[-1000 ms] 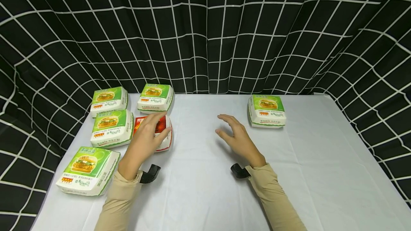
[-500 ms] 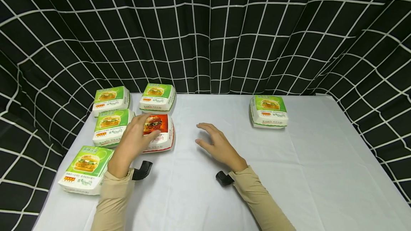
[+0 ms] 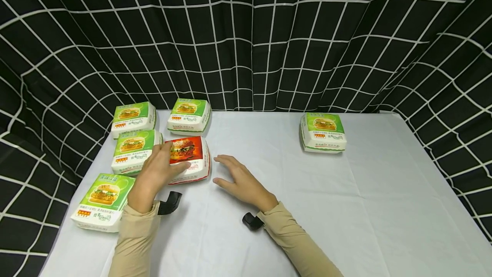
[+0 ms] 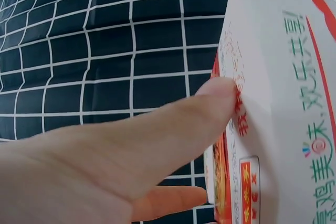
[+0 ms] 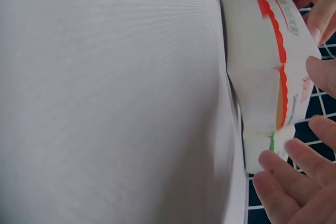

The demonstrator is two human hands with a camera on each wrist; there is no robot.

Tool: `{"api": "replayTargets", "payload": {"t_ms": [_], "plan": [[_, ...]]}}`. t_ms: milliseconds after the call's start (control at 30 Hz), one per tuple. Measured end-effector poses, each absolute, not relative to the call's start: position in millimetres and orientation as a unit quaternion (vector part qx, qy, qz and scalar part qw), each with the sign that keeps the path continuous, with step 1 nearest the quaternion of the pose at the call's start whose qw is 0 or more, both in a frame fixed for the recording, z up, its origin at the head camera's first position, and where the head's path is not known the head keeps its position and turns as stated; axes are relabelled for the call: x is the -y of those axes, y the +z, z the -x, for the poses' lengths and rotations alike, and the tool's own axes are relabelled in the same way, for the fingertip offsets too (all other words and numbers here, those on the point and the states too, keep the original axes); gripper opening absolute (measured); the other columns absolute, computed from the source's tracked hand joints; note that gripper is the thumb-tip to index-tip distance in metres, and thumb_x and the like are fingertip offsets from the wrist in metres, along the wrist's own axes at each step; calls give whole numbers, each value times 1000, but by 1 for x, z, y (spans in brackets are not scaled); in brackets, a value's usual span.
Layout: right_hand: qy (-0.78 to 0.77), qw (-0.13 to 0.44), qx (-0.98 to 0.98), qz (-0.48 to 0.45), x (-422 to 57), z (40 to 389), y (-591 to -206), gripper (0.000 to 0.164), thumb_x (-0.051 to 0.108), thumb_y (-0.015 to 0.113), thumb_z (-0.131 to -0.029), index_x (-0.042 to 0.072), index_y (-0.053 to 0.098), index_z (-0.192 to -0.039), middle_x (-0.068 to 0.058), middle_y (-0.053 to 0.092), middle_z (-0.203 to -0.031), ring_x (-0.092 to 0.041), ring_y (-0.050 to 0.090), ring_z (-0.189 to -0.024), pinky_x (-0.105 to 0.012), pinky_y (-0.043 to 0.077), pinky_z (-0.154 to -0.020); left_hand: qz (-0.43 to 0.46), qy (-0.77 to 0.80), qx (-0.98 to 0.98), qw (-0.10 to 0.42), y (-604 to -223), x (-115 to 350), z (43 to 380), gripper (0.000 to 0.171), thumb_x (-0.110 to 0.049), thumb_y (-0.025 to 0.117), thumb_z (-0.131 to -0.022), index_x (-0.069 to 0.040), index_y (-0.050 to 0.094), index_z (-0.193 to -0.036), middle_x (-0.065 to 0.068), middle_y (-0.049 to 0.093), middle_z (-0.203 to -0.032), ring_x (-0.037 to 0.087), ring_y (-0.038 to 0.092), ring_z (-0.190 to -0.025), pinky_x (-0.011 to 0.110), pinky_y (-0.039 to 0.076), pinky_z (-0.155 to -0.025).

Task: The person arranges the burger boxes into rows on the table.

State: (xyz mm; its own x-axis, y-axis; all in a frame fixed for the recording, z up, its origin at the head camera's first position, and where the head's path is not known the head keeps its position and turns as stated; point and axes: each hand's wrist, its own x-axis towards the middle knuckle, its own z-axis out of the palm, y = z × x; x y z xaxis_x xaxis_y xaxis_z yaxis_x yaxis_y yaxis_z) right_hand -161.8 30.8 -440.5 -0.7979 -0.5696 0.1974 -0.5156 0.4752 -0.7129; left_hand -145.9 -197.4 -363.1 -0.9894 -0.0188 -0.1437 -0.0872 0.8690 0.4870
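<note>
A red-and-white burger box with a burger picture on its lid stands left of the table's middle. My left hand is at its left side, the thumb extended across the lid; the left wrist view shows the thumb over the box's printed edge. Whether it touches is hard to tell, and the hand hides the box's left part. My right hand is just right of the box with fingers spread and a gap between; in the right wrist view its fingers are apart from the box.
Green-and-white burger boxes stand around: one behind, one at far left, one beside my left hand, a front-left one and one at right. A black gridded curtain backs the white table.
My right hand has moved left towards the red box. My left hand has shifted left and slightly nearer me, uncovering more of the lid. The boxes stand as before.
</note>
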Motion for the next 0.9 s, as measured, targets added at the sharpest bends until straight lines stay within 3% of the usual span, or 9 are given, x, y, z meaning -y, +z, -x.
{"api": "replayTargets", "payload": {"t_ms": [167,433,533,767,900], "plan": [[-415,29,-852,318,-30,159,-439,59,31,59,-88,11,36,-138,-5,39,-142,-19,44,-126,-34,36,-106,17,250,-964,89,-363,194,144,77,-42,63,-82,3,32,-137,22,41,-125,36,49,-104,52,41,-89],[-451,46,-832,320,-27,156,-438,61,25,62,-87,12,34,-139,1,36,-142,-14,45,-124,-30,35,-107,15,229,-965,128,-362,191,145,83,-49,59,-82,-4,24,-142,28,45,-126,41,50,-108,53,42,-88],[-455,55,-831,314,-27,155,-438,63,26,62,-87,11,32,-140,0,34,-143,-14,47,-123,-29,37,-106,8,230,-965,129,-363,190,146,84,-49,60,-82,-4,24,-142,28,45,-127,39,49,-110,52,42,-89],[-444,46,-847,290,-29,156,-434,63,24,64,-85,13,34,-139,-3,34,-144,-14,32,-134,-32,33,-109,-19,241,-963,118,-367,187,149,80,-42,64,-82,-6,26,-142,25,46,-125,37,49,-108,51,42,-88],[-451,39,-845,285,-33,158,-432,64,22,65,-85,10,34,-139,-6,35,-143,-16,36,-131,-33,38,-105,-36,255,-961,98,-371,185,151,78,-37,66,-81,-3,28,-141,26,48,-123,35,49,-109,51,41,-91]]}}
